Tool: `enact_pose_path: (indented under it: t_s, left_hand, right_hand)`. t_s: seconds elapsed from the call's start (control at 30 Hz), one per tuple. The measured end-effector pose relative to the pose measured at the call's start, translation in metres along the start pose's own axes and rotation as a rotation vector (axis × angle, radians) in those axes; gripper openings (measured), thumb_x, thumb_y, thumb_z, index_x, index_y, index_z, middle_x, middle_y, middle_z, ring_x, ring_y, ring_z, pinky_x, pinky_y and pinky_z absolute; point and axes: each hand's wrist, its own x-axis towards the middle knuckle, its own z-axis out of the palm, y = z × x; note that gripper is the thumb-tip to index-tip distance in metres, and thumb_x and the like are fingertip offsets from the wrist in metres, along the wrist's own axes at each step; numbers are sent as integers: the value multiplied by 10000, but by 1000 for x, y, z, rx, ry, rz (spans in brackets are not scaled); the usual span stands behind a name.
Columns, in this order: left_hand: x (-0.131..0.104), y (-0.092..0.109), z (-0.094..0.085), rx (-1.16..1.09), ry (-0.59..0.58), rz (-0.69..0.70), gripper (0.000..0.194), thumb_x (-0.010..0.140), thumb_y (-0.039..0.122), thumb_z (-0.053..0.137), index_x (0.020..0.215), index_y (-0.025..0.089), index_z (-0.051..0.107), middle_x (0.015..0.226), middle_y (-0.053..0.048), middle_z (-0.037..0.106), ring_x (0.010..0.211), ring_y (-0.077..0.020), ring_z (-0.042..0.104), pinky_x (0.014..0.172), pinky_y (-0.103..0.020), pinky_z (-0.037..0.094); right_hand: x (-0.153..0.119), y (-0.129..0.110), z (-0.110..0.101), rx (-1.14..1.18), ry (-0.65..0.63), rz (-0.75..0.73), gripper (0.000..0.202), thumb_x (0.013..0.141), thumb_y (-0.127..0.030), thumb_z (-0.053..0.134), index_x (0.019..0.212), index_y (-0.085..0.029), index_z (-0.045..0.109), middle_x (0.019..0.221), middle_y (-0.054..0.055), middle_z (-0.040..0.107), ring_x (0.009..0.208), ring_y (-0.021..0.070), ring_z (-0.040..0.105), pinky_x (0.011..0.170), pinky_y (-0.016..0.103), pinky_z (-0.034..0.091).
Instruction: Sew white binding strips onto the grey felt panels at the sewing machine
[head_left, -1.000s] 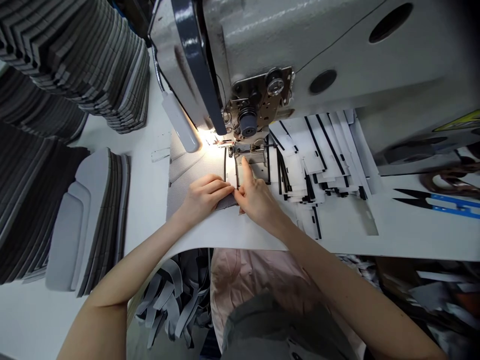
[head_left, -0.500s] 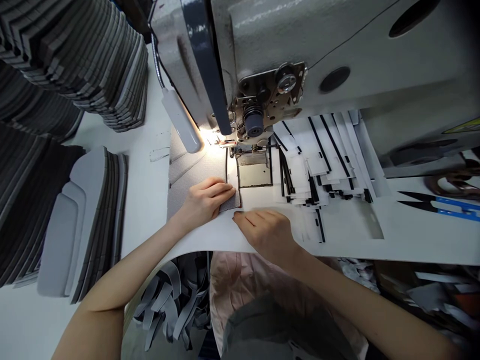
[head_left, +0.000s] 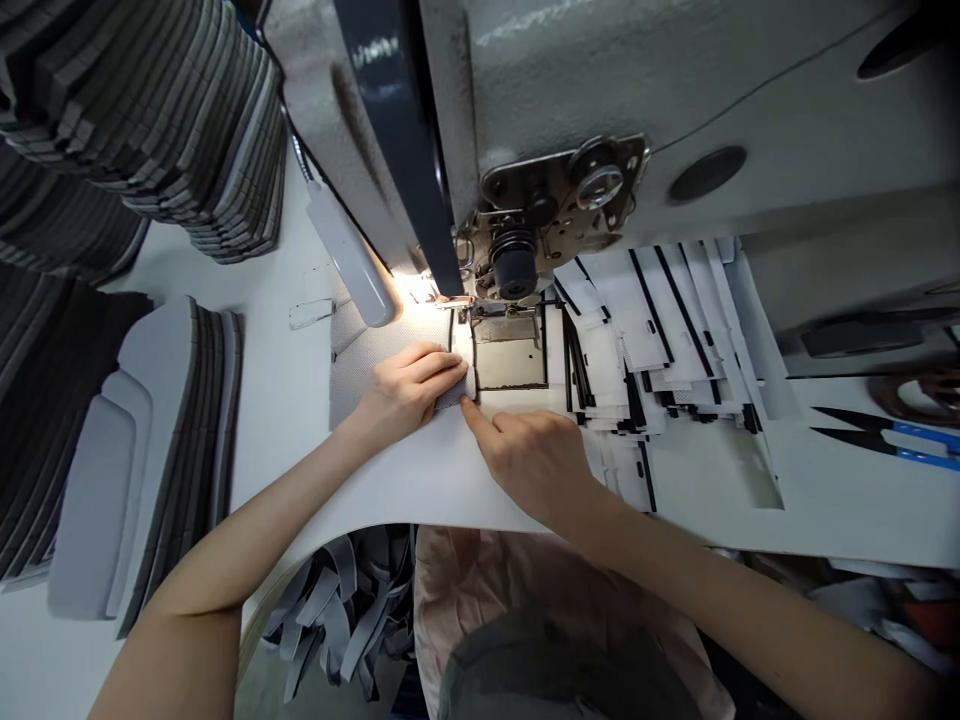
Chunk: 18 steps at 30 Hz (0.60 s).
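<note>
A grey mesh fabric panel lies under the presser foot of the sewing machine, with a white strip bordered by a dark line along its right edge. My left hand rests flat on the panel near its front corner, fingers stretched towards the strip. At that same corner is my right hand, its index finger extended to the edge and the other fingers curled. The right thumb is mostly hidden, and the edge seems caught under or between these fingers. A lamp lights the needle area.
White pieces with black strips lie layered right of the metal plate. Blue-handled thread snips are farther right. Stacks of grey padded pieces stand at the left. Grey strips hang below the table edge.
My right hand has moved up to the panel's front corner, its index finger now reaching out to it. The left hand stays on the panel. The view has shifted slightly.
</note>
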Motion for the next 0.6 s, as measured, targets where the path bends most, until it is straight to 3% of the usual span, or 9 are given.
enact_pose_path:
  t_s: [0.2,0.37,0.6]
  left_hand:
    - [5,-10,4,-8,-28,-56,298,989,179,428,1128,219,688,1040,-77,736,1006,-189,677,861,-337,586]
    - [13,-19,6,36,8,-7,313,977,133,405,1102,194,686,1014,-80,737,986,-183,681,840,-324,578]
    - [17,-35,11,75,-62,-58,364,967,129,367,1096,201,699,1042,-70,737,975,-182,683,806,-314,556]
  right_hand:
    - [10,7,-3,28,-94,63,525,834,-13,498,1272,-223,696,483,-3,541,421,91,367,470,283,137]
    - [24,12,-9,25,-174,104,540,863,-31,474,1315,-260,664,508,10,579,435,110,427,465,280,152]
    - [38,18,-17,9,-273,134,622,879,-6,424,1423,-273,564,511,6,578,446,120,454,475,273,178]
